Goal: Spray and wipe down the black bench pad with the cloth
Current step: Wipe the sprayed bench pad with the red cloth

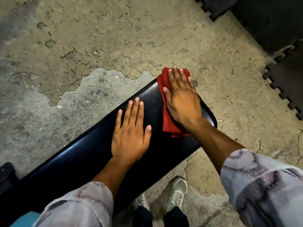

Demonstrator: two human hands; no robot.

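Observation:
The black bench pad (pixel 91 154) runs diagonally from the lower left to its rounded far end at centre right. A folded red cloth (pixel 168 122) lies across that far end, partly hanging past the pad's top edge. My right hand (pixel 181 99) presses flat on the cloth with fingers spread. My left hand (pixel 131 135) rests palm down on the bare pad a little to the left of the cloth, holding nothing. No spray bottle is in view.
Worn, cracked concrete floor (pixel 114 38) surrounds the bench. Black interlocking rubber mats (pixel 283 76) lie at the upper right. My shoes (pixel 176 194) stand just below the pad. A dark object (pixel 5 173) sits at the left edge, and something blue (pixel 24 220) at the bottom left.

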